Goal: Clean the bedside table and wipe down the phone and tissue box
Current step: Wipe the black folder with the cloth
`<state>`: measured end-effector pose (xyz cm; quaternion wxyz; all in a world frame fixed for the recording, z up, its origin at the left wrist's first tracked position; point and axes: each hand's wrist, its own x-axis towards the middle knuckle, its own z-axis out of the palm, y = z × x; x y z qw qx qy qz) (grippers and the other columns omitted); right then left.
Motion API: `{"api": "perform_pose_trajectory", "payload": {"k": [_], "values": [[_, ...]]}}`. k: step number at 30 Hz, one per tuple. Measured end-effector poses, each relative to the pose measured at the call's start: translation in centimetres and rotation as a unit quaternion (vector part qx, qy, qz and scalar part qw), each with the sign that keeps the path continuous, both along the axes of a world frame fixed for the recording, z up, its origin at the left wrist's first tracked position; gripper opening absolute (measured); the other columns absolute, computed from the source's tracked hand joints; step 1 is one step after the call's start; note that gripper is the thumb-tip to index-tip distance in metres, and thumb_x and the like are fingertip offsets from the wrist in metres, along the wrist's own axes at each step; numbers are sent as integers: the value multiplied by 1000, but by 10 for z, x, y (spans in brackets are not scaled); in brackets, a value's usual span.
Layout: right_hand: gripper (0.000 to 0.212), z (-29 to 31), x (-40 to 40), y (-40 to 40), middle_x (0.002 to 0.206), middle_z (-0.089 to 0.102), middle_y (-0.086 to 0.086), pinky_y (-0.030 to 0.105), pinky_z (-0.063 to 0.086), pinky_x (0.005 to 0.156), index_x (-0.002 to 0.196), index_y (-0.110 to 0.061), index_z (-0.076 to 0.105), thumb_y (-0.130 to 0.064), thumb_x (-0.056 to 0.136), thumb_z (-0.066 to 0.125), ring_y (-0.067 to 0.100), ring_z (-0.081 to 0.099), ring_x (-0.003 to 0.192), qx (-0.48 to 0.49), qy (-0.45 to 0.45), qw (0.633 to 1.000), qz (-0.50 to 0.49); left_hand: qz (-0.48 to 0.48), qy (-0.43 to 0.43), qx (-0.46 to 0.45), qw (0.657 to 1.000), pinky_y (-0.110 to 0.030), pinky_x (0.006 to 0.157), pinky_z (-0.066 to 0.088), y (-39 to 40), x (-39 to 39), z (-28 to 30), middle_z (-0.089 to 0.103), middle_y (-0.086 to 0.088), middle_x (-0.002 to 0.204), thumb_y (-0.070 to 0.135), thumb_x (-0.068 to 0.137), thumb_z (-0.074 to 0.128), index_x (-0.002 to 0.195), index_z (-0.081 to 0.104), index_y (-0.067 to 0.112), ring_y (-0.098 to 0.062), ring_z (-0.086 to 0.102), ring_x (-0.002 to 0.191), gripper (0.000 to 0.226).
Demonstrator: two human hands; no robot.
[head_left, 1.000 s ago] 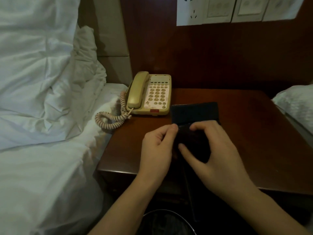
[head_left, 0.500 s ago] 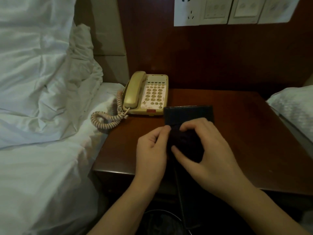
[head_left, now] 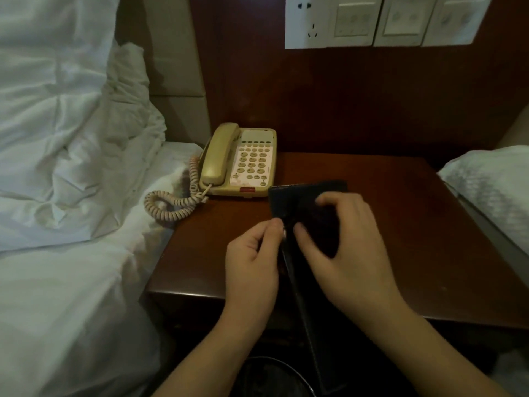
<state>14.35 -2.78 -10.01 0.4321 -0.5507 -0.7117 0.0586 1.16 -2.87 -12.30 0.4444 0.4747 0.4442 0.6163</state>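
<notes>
A dark tissue box [head_left: 286,200] is tilted up over the bedside table [head_left: 415,224], and its long side edge runs down toward me. My left hand [head_left: 253,260] pinches that edge by a small metal stud. My right hand [head_left: 347,246] curls its thumb and fingers round a dark cloth [head_left: 317,224] pressed on the box's face. The cloth is hard to tell from the box in the dim light. A beige phone [head_left: 239,161] sits at the table's back left, its coiled cord [head_left: 171,203] hanging onto the bed.
White bedding [head_left: 71,167] lies against the table's left side and a pillow [head_left: 492,190] against its right. Wall sockets and switches [head_left: 372,21] are mounted above. A round dark bin rim [head_left: 274,368] shows below the table's front edge.
My right hand has slid a little farther up the box's face with the cloth. My left hand keeps its pinch on the edge. The phone has not moved.
</notes>
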Motion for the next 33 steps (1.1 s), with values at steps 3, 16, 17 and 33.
{"api": "perform_pose_trajectory", "payload": {"k": [3,16,17,33], "values": [[33,6,27,18,111,45,-12,27,43,88,116,-30,47,-35,89,66,13,48,111,-49,55,994,-83,5,-1,11,1000,-32,72,55,-1,0,1,77,-7,84,18,105,52,87,78,10,-18,69,78,33],[26,13,42,11,103,58,-14,23,47,73,105,-34,50,-36,88,70,9,60,97,-146,237,959,-58,7,5,6,1000,-31,78,57,1,-5,6,78,-6,91,18,106,50,91,80,16,-19,72,88,33],[24,13,44,5,101,60,-14,22,47,70,102,-35,52,-36,87,70,7,61,93,-162,285,944,-45,13,5,3,1000,-29,75,57,3,-6,7,77,-7,90,18,106,50,90,80,17,-18,72,86,34],[39,0,34,-19,100,65,-2,30,54,60,104,-29,56,-19,78,82,19,67,84,-259,400,879,-33,-4,-43,-23,999,-19,84,56,8,-2,14,73,16,111,27,103,51,119,65,38,-1,68,105,23]]}}
